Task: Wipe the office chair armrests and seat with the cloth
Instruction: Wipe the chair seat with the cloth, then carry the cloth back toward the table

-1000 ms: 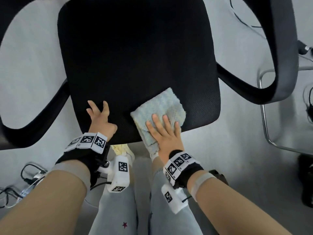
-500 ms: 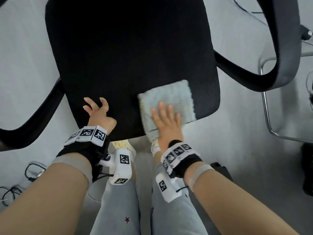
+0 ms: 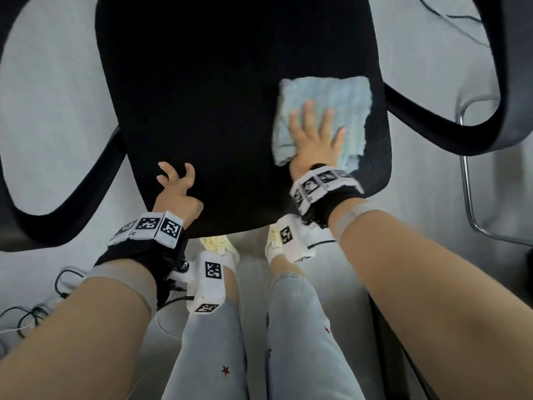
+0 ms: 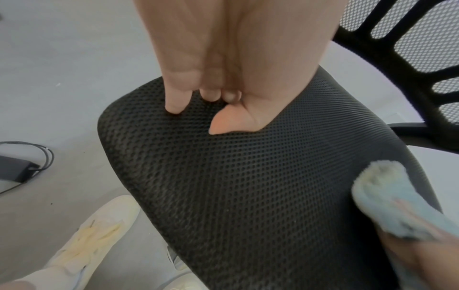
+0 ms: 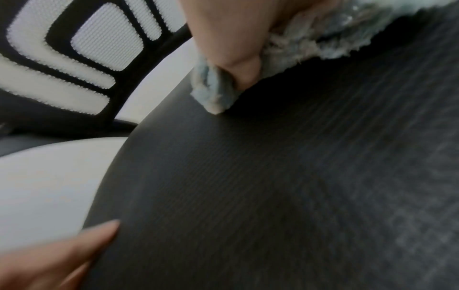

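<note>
While my right hand (image 3: 314,140) is lying flat with straight, spread fingers, it is pressing the light blue cloth (image 3: 340,99) onto the black mesh seat (image 3: 216,96), near the seat's right edge. My left hand (image 3: 177,189) is resting on the seat's front left corner with loosely curled fingers, which are touching the mesh and holding nothing. Both wrists are wearing white bands (image 3: 161,226) with black square code markers; I am reading no words on them. The right armrest (image 3: 513,82) is curving just beside the cloth.
</note>
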Action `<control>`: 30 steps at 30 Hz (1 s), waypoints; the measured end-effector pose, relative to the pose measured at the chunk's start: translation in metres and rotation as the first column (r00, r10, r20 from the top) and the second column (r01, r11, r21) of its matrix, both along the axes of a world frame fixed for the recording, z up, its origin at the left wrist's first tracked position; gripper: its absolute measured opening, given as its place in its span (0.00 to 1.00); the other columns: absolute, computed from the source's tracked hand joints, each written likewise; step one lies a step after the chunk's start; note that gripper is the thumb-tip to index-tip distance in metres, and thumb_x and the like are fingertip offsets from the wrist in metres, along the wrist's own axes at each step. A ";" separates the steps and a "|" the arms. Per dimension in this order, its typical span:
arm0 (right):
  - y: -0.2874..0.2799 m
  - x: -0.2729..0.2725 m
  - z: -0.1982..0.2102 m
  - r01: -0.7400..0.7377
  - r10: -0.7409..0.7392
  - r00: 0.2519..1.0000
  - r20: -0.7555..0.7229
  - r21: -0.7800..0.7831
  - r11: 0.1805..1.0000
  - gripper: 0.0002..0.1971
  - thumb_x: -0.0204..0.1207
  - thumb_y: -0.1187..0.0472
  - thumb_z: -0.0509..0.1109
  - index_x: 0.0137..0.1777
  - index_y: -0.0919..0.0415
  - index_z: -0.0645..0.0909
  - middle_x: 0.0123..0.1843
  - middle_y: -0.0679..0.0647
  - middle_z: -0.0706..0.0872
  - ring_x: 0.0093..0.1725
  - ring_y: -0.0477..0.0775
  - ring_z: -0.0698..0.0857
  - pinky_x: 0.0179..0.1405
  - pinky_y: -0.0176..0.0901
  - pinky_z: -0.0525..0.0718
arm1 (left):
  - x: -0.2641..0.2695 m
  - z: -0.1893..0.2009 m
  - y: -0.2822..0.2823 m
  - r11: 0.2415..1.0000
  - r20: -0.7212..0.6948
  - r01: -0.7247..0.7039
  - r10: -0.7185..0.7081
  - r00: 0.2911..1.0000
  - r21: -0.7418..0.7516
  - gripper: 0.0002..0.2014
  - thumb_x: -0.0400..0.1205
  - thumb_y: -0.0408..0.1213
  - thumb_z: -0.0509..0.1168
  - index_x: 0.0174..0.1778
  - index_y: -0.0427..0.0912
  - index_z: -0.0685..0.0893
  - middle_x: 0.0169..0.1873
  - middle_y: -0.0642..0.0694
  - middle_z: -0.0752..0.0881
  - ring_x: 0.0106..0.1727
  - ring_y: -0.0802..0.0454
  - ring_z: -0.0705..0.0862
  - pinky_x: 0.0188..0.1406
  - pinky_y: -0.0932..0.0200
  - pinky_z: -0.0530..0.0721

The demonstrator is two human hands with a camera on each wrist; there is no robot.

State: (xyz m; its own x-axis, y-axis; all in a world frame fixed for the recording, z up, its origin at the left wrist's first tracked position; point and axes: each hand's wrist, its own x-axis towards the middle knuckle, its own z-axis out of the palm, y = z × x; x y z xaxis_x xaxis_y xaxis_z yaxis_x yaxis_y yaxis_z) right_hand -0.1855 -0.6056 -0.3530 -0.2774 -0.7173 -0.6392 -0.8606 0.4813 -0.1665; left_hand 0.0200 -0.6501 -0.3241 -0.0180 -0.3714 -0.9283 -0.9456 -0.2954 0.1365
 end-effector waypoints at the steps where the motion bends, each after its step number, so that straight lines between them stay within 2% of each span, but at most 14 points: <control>1: -0.003 0.016 0.001 -0.088 0.088 0.995 0.052 0.002 0.996 0.47 0.65 0.78 0.55 0.79 0.46 0.37 0.83 0.49 0.33 0.80 0.63 0.31 0.76 0.67 0.31 | 0.001 0.001 0.002 1.000 -0.020 -0.018 0.018 1.000 -0.017 0.39 0.75 0.20 0.57 0.80 0.42 0.48 0.80 0.40 0.30 0.82 0.40 0.34 0.81 0.47 0.53; 4: -0.004 0.051 0.009 -0.279 0.275 0.923 0.267 -0.026 0.960 0.44 0.69 0.76 0.57 0.79 0.45 0.41 0.84 0.45 0.37 0.81 0.57 0.32 0.77 0.62 0.30 | 0.005 0.004 0.008 0.990 -0.083 -0.123 0.118 0.990 -0.062 0.41 0.74 0.20 0.59 0.80 0.46 0.49 0.81 0.43 0.31 0.82 0.45 0.35 0.79 0.51 0.50; 6: 0.003 0.063 0.015 -0.061 0.069 0.846 0.529 -0.033 0.998 0.37 0.72 0.78 0.54 0.79 0.50 0.52 0.84 0.48 0.48 0.82 0.54 0.40 0.78 0.55 0.30 | 0.010 0.006 0.010 0.968 -0.159 -0.230 0.213 0.964 -0.097 0.42 0.74 0.25 0.64 0.80 0.45 0.48 0.82 0.44 0.34 0.83 0.48 0.39 0.79 0.56 0.48; 7: 0.006 0.066 0.023 0.154 -0.123 0.749 0.651 0.009 0.988 0.32 0.74 0.78 0.51 0.77 0.55 0.58 0.83 0.53 0.55 0.82 0.54 0.47 0.79 0.50 0.32 | 0.013 0.007 0.010 0.949 -0.211 -0.296 0.270 0.939 -0.103 0.44 0.73 0.30 0.67 0.80 0.45 0.47 0.82 0.44 0.37 0.83 0.50 0.42 0.78 0.59 0.48; 9: 0.008 0.063 0.046 0.482 -0.459 0.481 0.747 0.212 0.850 0.22 0.79 0.76 0.51 0.73 0.68 0.64 0.78 0.64 0.67 0.79 0.61 0.62 0.77 0.42 0.53 | 0.015 0.018 0.011 0.902 -0.318 -0.425 0.383 0.867 -0.072 0.50 0.69 0.43 0.73 0.80 0.47 0.47 0.83 0.46 0.47 0.83 0.54 0.50 0.81 0.57 0.49; 10: 0.010 0.058 0.060 0.533 -0.564 0.402 0.721 0.317 0.784 0.20 0.80 0.74 0.54 0.72 0.71 0.66 0.75 0.67 0.70 0.76 0.64 0.67 0.71 0.40 0.63 | 0.015 0.022 0.012 0.885 -0.360 -0.463 0.413 0.837 -0.060 0.52 0.66 0.48 0.74 0.80 0.48 0.48 0.83 0.48 0.51 0.82 0.55 0.53 0.82 0.53 0.52; 12: 0.016 0.047 0.081 0.600 -0.670 0.272 0.691 0.423 0.680 0.18 0.80 0.69 0.59 0.69 0.72 0.68 0.71 0.69 0.74 0.72 0.66 0.73 0.66 0.45 0.72 | 0.009 0.037 0.014 0.869 -0.406 -0.494 0.439 0.801 -0.036 0.55 0.62 0.55 0.76 0.80 0.48 0.50 0.82 0.48 0.58 0.81 0.55 0.58 0.81 0.49 0.58; 14: 0.028 0.036 0.101 0.649 -0.722 0.012 0.692 0.544 0.532 0.18 0.80 0.65 0.61 0.67 0.71 0.71 0.69 0.69 0.77 0.68 0.67 0.77 0.68 0.55 0.76 | -0.003 0.054 0.017 0.849 -0.462 -0.527 0.480 0.745 0.033 0.59 0.55 0.59 0.77 0.79 0.48 0.54 0.79 0.47 0.65 0.79 0.54 0.65 0.79 0.48 0.65; 15: 0.034 0.032 0.109 0.644 -0.721 -0.119 0.683 0.606 0.468 0.18 0.80 0.62 0.61 0.67 0.69 0.72 0.67 0.69 0.79 0.65 0.67 0.80 0.66 0.60 0.78 | -0.012 0.065 0.019 0.837 -0.482 -0.543 0.507 0.715 0.075 0.56 0.55 0.58 0.78 0.78 0.49 0.59 0.76 0.47 0.71 0.75 0.53 0.71 0.76 0.48 0.70; 17: 0.048 0.019 0.126 0.600 -0.707 -0.294 0.643 0.700 0.387 0.18 0.80 0.57 0.59 0.66 0.65 0.74 0.62 0.64 0.83 0.57 0.63 0.84 0.56 0.58 0.84 | -0.030 0.085 0.025 0.830 -0.511 -0.531 0.536 0.672 0.173 0.37 0.61 0.52 0.76 0.66 0.50 0.74 0.65 0.47 0.82 0.66 0.51 0.81 0.66 0.48 0.79; 20: 0.070 -0.001 0.151 0.585 -0.674 -0.423 0.605 0.751 0.307 0.17 0.80 0.54 0.58 0.62 0.63 0.77 0.53 0.59 0.87 0.51 0.58 0.87 0.52 0.55 0.86 | -0.056 0.118 0.033 0.830 -0.508 -0.453 0.557 0.657 0.325 0.23 0.62 0.49 0.71 0.53 0.47 0.82 0.54 0.46 0.87 0.59 0.47 0.85 0.58 0.49 0.83; 24: 0.100 -0.008 0.187 0.639 -0.568 -0.539 0.622 0.741 0.205 0.17 0.78 0.53 0.61 0.60 0.62 0.80 0.53 0.59 0.89 0.54 0.59 0.87 0.54 0.56 0.86 | -0.077 0.158 0.039 0.867 -0.550 -0.347 0.496 0.672 0.358 0.25 0.65 0.43 0.73 0.57 0.40 0.83 0.56 0.42 0.88 0.56 0.45 0.88 0.52 0.48 0.86; 28: 0.126 0.000 0.229 0.726 -0.460 -0.562 0.688 0.677 0.126 0.21 0.76 0.56 0.64 0.67 0.62 0.75 0.66 0.64 0.82 0.60 0.63 0.85 0.53 0.57 0.87 | -0.090 0.199 0.040 0.928 -0.626 -0.194 0.359 0.692 0.317 0.18 0.72 0.38 0.71 0.58 0.42 0.81 0.52 0.45 0.88 0.49 0.49 0.90 0.39 0.55 0.89; 30: 0.142 0.008 0.248 0.781 -0.405 -0.558 0.724 0.623 0.038 0.22 0.75 0.59 0.66 0.68 0.66 0.74 0.69 0.67 0.79 0.64 0.67 0.81 0.59 0.58 0.84 | -0.098 0.221 0.041 0.966 -0.667 -0.072 0.225 0.711 0.249 0.15 0.73 0.39 0.70 0.55 0.44 0.81 0.51 0.47 0.88 0.50 0.49 0.89 0.43 0.55 0.87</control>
